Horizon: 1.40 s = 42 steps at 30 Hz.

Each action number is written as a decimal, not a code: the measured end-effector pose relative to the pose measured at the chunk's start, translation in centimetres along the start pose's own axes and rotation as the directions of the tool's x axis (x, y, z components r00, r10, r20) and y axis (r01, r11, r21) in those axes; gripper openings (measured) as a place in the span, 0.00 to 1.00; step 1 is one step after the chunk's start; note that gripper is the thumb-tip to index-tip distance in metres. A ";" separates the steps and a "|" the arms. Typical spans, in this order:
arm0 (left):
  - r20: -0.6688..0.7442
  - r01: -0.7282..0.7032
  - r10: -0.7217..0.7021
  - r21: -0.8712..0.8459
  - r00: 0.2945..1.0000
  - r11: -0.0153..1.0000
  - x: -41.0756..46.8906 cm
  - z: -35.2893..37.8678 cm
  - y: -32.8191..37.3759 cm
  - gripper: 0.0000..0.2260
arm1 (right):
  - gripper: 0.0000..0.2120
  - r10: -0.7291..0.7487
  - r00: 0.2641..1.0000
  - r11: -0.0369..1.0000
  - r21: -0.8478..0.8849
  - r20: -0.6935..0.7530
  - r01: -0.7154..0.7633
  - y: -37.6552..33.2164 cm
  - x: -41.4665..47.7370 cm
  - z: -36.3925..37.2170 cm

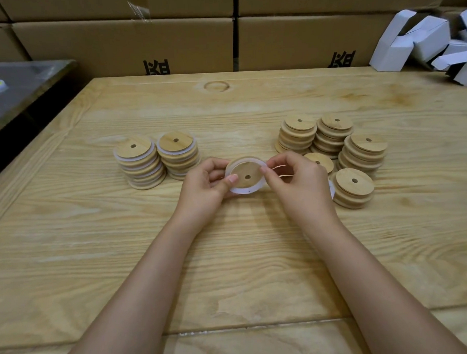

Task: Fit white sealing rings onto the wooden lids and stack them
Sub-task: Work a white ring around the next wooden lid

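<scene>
A round wooden lid with a small centre hole is held above the table between both hands. A white sealing ring lies around its rim. My left hand grips the lid's left edge, thumb on its face. My right hand pinches the ring at the lid's right edge. Two stacks of lids with white rings stand to the left. Several stacks of plain lids stand to the right. One single lid lies behind my right hand.
The wooden table has a seam near its front edge. Brown cardboard boxes form a wall behind it. White folded cartons pile up at the back right. A grey metal surface sits off the left edge.
</scene>
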<state>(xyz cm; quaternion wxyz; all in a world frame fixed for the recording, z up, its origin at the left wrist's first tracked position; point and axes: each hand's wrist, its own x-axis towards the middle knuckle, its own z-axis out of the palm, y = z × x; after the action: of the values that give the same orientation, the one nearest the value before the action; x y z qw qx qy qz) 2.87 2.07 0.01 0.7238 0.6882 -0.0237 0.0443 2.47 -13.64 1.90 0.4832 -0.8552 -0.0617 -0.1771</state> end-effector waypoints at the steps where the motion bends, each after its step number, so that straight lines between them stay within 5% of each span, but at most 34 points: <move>1: 0.000 -0.002 0.002 -0.015 1.000 1.000 0.0 0.0 0.0 0.09 | 0.02 0.030 1.000 0.999 0.014 0.001 -0.030 0.0 0.0 0.0; 18: 0.008 0.013 -0.012 -0.197 1.000 0.980 -0.1 -0.2 0.4 0.07 | 0.10 0.028 0.996 0.970 0.238 0.079 -0.046 -0.3 0.1 0.0; 29: 0.120 -0.054 0.053 0.010 0.991 0.998 -0.5 0.1 0.3 0.10 | 0.01 -0.197 0.980 0.980 0.016 0.032 0.196 -1.3 -0.9 0.4; 33: 0.156 0.019 -0.006 -0.078 0.988 0.997 -0.4 -0.3 0.4 0.07 | 0.02 -0.249 0.968 0.967 -0.045 0.033 0.250 -1.4 -1.0 0.6; 42: 0.102 0.036 -0.019 -0.166 0.995 0.986 0.1 -0.5 -0.2 0.06 | 0.06 -0.045 0.998 0.988 0.145 -0.034 0.049 -1.0 -0.9 0.7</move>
<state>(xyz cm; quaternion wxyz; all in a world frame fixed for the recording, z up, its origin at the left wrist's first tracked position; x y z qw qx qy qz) 2.99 2.57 -0.19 0.7775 0.6266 -0.0540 -0.0025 1.53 -12.42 2.02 0.5408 -0.8132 -0.0871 -0.1965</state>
